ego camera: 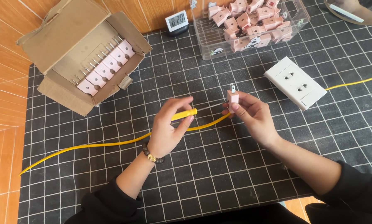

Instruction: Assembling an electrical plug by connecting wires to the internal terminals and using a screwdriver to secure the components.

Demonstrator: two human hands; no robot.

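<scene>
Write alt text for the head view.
A left hand drives a yellow-handled screwdriver into a pink plug held by the right hand, over a black grid mat with a yellow cable.

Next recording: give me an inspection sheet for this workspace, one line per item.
Surface: black mat with white grid over an orange wooden floor.
Job's things: pink plug, prongs up, in the right hand; yellow-handled screwdriver in the left hand, its tip at the plug.
Clutter: cardboard box with a row of pink plugs; clear bin of loose pink plugs; small digital clock.
Grippers: both hands' fingers closed on their items.
Cables: yellow cable across the mat; another from the white socket plate.
Surroundings: a round object at the top right edge, cut off.
</scene>
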